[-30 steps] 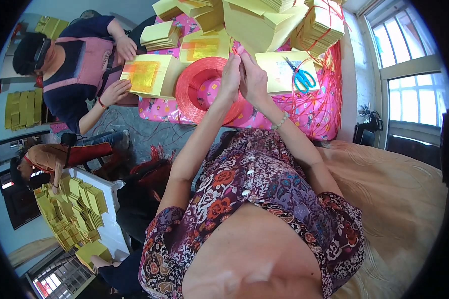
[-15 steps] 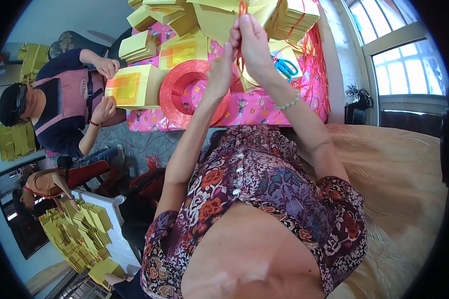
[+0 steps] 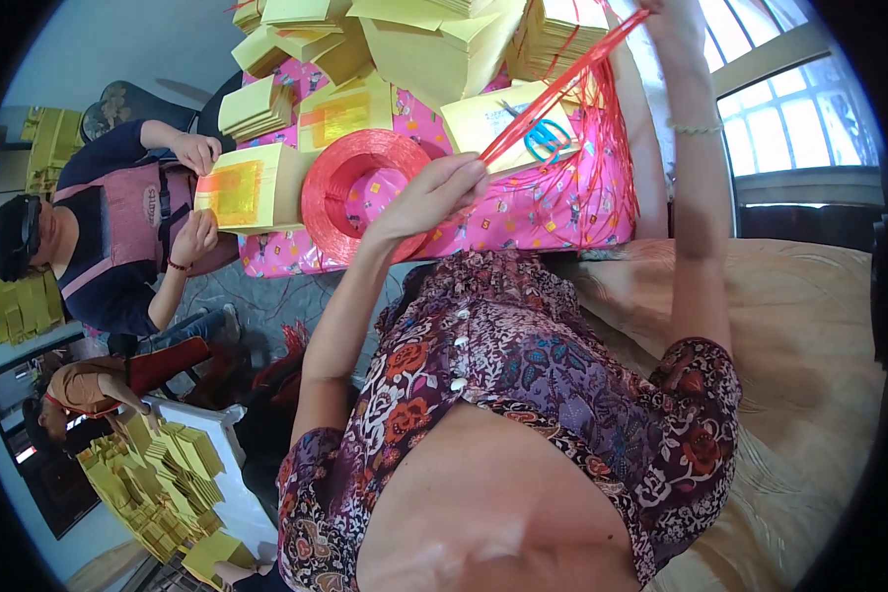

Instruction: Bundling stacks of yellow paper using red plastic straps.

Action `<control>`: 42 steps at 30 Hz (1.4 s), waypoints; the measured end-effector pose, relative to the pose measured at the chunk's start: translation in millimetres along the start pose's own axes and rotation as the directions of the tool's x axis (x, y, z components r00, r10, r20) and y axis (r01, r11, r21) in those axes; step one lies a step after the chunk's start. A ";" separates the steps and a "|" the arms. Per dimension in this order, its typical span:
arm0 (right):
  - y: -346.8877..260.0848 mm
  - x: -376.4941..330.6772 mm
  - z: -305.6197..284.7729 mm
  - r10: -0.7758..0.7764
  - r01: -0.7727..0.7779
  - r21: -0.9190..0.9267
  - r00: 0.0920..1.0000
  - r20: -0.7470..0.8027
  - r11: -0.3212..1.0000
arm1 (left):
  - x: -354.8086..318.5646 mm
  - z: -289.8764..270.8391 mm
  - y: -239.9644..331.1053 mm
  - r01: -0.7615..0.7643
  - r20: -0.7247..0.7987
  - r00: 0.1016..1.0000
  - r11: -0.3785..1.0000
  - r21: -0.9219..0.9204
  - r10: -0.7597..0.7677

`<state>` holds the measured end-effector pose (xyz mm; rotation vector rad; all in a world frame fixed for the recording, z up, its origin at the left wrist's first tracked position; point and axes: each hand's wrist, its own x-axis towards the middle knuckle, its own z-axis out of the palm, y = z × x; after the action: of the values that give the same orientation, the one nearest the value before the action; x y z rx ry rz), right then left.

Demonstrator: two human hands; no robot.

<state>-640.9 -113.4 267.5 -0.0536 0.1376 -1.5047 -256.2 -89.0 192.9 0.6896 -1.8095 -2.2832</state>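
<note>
Red plastic twine (image 3: 577, 84) is stretched slantwise between my two hands above the table. My left hand (image 3: 434, 195) is closed on its lower end, just right of a big ring-shaped roll of red twine (image 3: 324, 197). Up at the far right, my right hand (image 3: 673, 30) grips the other end, partly cut off by the picture's rim. Under the stretched strands lie blue-handled scissors (image 3: 548, 140) on a pale yellow paper stack (image 3: 464, 123). More red strands (image 3: 617, 148) hang over the table's right edge.
The table wears a pink patterned cover (image 3: 523, 232). Yellow paper stacks (image 3: 424, 49) crowd its far side. Left, a co-worker's hands (image 3: 199, 235) hold a yellow paper block (image 3: 266, 187). Farther left, another person sits by a white table (image 3: 232, 434) with yellow bundles. A beige-covered surface (image 3: 789, 326) lies right.
My hands were close together with the twine; now my right hand has swung far right, drawing the strands out straight. My left hand has lowered slightly. The view has shifted a little.
</note>
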 end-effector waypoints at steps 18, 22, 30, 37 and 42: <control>23.0 -49.6 -164.9 -0.395 -0.395 -0.235 0.917 -0.048 -0.888 | -31.9 -70.2 -25.9 0.018 0.073 0.996 0.878 0.479 -0.060; 185.9 -43.7 -80.5 0.050 0.156 -0.872 0.987 0.150 -0.464 | 1.1 -45.4 3.8 -0.051 0.152 0.988 0.864 0.501 -0.030; 227.4 -41.6 -60.4 -0.142 0.029 -0.905 0.985 0.098 -0.425 | 0.3 -53.3 16.8 0.176 0.103 0.974 0.963 0.204 -0.200; 18.2 -42.6 -112.6 -0.733 -0.428 -0.694 0.645 0.214 -0.579 | -42.4 -95.5 -10.9 0.238 0.047 0.970 0.971 0.011 -0.238; -40.3 -66.6 -184.3 -0.804 -0.740 -0.369 0.594 0.033 -0.562 | -51.8 -106.7 -32.0 0.295 -0.017 0.955 0.951 0.092 -0.295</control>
<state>-707.7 -40.5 93.6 -1.0958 2.9118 -0.4313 -158.4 -154.7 158.0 1.0440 -1.9365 -2.3823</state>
